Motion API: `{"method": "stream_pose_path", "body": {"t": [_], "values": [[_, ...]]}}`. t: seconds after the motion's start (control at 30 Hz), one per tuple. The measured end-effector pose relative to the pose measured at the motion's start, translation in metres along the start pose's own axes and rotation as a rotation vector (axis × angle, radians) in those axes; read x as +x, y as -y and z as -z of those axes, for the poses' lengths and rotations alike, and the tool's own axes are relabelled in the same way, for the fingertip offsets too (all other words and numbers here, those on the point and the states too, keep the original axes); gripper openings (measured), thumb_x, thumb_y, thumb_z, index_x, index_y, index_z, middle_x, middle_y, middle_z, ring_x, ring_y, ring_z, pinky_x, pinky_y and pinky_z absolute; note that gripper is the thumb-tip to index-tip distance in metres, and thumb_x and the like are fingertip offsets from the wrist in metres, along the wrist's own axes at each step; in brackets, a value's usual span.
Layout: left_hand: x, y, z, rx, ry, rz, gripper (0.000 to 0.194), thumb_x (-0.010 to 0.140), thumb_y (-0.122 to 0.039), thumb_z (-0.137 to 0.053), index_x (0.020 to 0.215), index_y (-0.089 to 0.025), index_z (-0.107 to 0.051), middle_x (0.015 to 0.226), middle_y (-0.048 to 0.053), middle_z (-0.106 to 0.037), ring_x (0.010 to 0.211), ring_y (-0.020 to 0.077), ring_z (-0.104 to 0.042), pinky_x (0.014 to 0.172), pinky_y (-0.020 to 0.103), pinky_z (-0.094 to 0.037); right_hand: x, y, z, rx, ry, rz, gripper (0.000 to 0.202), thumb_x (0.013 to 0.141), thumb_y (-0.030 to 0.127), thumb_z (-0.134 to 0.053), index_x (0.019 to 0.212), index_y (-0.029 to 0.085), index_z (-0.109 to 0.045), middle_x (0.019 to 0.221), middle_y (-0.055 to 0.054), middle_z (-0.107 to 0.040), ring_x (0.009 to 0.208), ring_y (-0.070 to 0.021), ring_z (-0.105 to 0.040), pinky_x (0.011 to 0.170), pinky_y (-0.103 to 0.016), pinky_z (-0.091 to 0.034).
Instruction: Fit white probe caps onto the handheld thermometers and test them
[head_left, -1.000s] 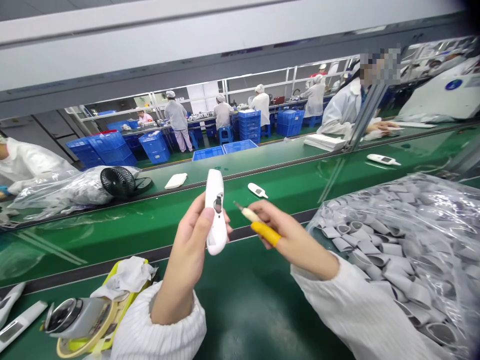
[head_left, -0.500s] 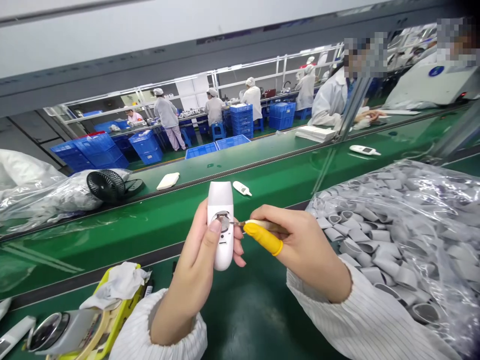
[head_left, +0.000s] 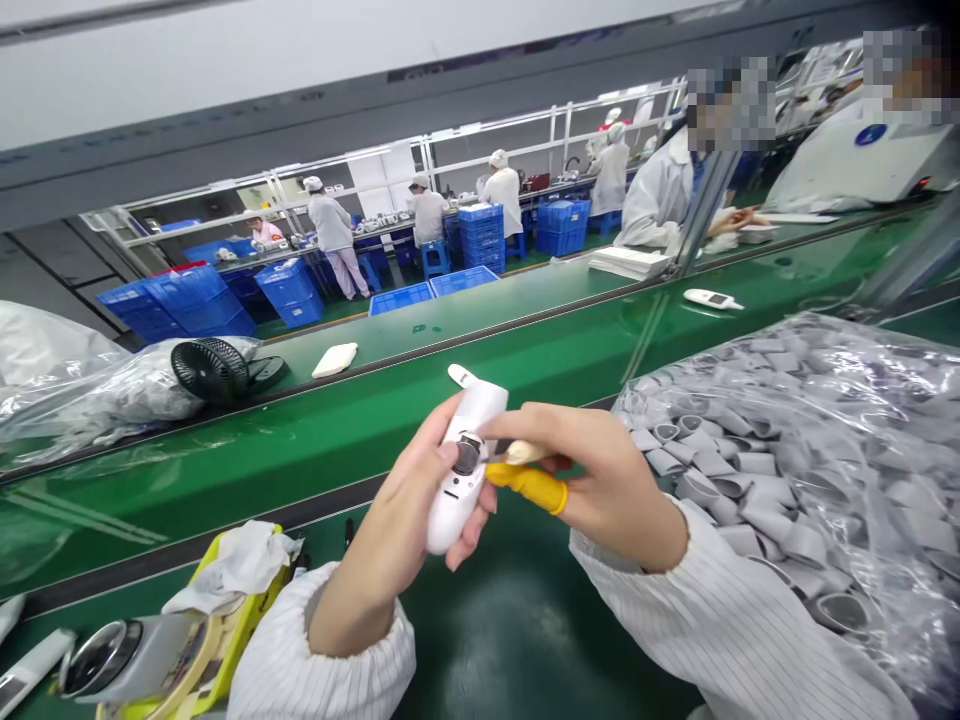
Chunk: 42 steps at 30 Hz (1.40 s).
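My left hand point(head_left: 401, 520) is wrapped round a white handheld thermometer point(head_left: 450, 515), tilted with its top to the right. Its round battery compartment is open, showing a dark, shiny disc like a coin cell point(head_left: 468, 456), and my left thumb rests at the compartment's edge. My right hand point(head_left: 611, 480) grips a small tool with a pale handle point(head_left: 527, 452) beside the thermometer. A yellow finger cot point(head_left: 536, 487) covers one right finger. The right index fingertip touches the housing by the compartment's upper edge. The tool's tip is mostly hidden.
A green conveyor belt point(head_left: 337, 420) crosses ahead, carrying white thermometers point(head_left: 711, 299). On the right lies a plastic bag of grey-white sleeves point(head_left: 739, 465). At left are a yellow tray point(head_left: 251, 625) and a black fan point(head_left: 208, 368). A co-worker point(head_left: 660, 195) sits across the belt.
The thermometer has tilted rightward in my left hand. My right index finger has moved onto its housing, and the tool's metal tip is less visible. Thermometers on the belt have shifted left.
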<state>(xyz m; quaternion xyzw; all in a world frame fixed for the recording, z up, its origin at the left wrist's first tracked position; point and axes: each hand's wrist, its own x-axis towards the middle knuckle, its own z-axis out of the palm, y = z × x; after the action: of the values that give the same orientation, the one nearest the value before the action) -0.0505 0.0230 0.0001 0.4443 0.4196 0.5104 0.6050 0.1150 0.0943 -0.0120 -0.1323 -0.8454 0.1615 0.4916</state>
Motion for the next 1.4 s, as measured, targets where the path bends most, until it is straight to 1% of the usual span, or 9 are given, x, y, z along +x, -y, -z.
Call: {"method": "stream_pose_path", "body": {"t": [0.1, 0.23, 0.47, 0.57, 0.7, 1.0, 1.2, 1.3, 1.4], "values": [[-0.002, 0.003, -0.001, 0.025, 0.032, 0.061, 0.066, 0.094, -0.025, -0.048, 0.156, -0.028, -0.027, 0.072, -0.001, -0.064, 0.048, 0.0079, -0.051, 0.044, 0.016, -0.044, -0.001, 0.000, 0.005, -0.250, 0.068, 0.165, 0.022, 0.099, 0.020, -0.054, 0.115, 0.019, -0.069, 0.078, -0.002, -0.065, 0.060, -0.0092, -0.056, 0.052, -0.020, -0.038], [-0.005, 0.003, -0.001, 0.067, 0.038, 0.081, 0.073, 0.092, -0.017, -0.046, 0.158, -0.031, -0.020, 0.075, -0.002, -0.063, 0.052, 0.0075, -0.051, 0.049, 0.017, -0.045, 0.001, 0.001, 0.011, -0.379, 0.136, 0.169, 0.023, 0.099, 0.018, -0.051, 0.107, 0.022, -0.072, 0.081, -0.002, -0.061, 0.055, -0.0082, -0.050, 0.049, -0.020, -0.035], [-0.006, 0.003, -0.003, 0.027, 0.022, -0.034, 0.072, 0.090, -0.010, -0.043, 0.157, -0.028, -0.023, 0.081, -0.001, -0.061, 0.060, 0.0090, -0.053, 0.055, 0.020, -0.048, 0.001, 0.002, 0.006, 0.170, -0.051, 0.016, 0.014, 0.091, 0.007, -0.058, 0.096, 0.020, -0.060, 0.088, -0.002, -0.068, 0.079, -0.0115, -0.067, 0.071, -0.021, -0.055], [-0.008, 0.005, -0.004, 0.016, 0.010, -0.092, 0.072, 0.089, -0.008, -0.040, 0.155, -0.030, -0.025, 0.086, 0.000, -0.061, 0.063, 0.0094, -0.053, 0.056, 0.021, -0.049, -0.001, 0.008, 0.008, 0.354, -0.187, -0.173, 0.018, 0.088, 0.009, -0.065, 0.099, 0.022, -0.062, 0.092, -0.001, -0.071, 0.078, -0.0111, -0.071, 0.068, -0.019, -0.059], [-0.007, 0.011, -0.007, 0.020, -0.033, -0.155, 0.069, 0.092, -0.010, -0.040, 0.156, -0.033, -0.022, 0.087, 0.000, -0.062, 0.062, 0.0093, -0.054, 0.056, 0.021, -0.049, -0.001, 0.016, 0.012, 0.405, -0.150, -0.226, 0.010, 0.084, 0.012, -0.073, 0.086, 0.021, -0.068, 0.078, 0.002, -0.073, 0.069, -0.0119, -0.073, 0.061, -0.018, -0.059], [-0.013, 0.011, -0.022, 0.193, -0.125, -0.186, 0.069, 0.093, -0.018, -0.045, 0.157, -0.031, -0.021, 0.080, -0.001, -0.057, 0.060, 0.0112, -0.051, 0.058, 0.023, -0.051, -0.006, 0.019, -0.002, -0.139, -0.241, 0.212, 0.007, 0.091, 0.011, -0.064, 0.093, 0.018, -0.066, 0.073, -0.003, -0.074, 0.062, -0.0116, -0.067, 0.055, -0.021, -0.053], [-0.016, 0.020, -0.020, 0.353, -0.207, -0.272, 0.065, 0.096, -0.025, -0.050, 0.155, -0.038, -0.027, 0.106, 0.003, -0.059, 0.067, 0.0123, -0.052, 0.061, 0.024, -0.051, -0.010, 0.017, -0.012, -0.359, -0.194, 0.318, 0.003, 0.092, 0.013, -0.063, 0.093, 0.014, -0.066, 0.070, -0.004, -0.072, 0.059, -0.0123, -0.063, 0.052, -0.024, -0.049], [-0.015, 0.025, -0.018, 0.383, -0.206, -0.281, 0.068, 0.098, -0.025, -0.048, 0.157, -0.039, -0.018, 0.097, 0.002, -0.059, 0.064, 0.0122, -0.051, 0.058, 0.024, -0.050, -0.008, 0.016, -0.018, -0.092, -0.223, 0.157, 0.005, 0.088, 0.013, -0.068, 0.087, 0.017, -0.065, 0.072, -0.001, -0.066, 0.061, -0.0116, -0.062, 0.052, -0.023, -0.050], [-0.014, 0.029, -0.018, 0.380, -0.212, -0.304, 0.070, 0.098, -0.024, -0.047, 0.158, -0.041, -0.015, 0.104, 0.003, -0.061, 0.064, 0.0127, -0.051, 0.057, 0.025, -0.050, -0.002, 0.015, -0.021, 0.515, -0.199, -0.298, 0.027, 0.077, 0.025, -0.081, 0.088, 0.023, -0.057, 0.077, 0.004, -0.058, 0.059, -0.0093, -0.059, 0.047, -0.020, -0.053]]}}
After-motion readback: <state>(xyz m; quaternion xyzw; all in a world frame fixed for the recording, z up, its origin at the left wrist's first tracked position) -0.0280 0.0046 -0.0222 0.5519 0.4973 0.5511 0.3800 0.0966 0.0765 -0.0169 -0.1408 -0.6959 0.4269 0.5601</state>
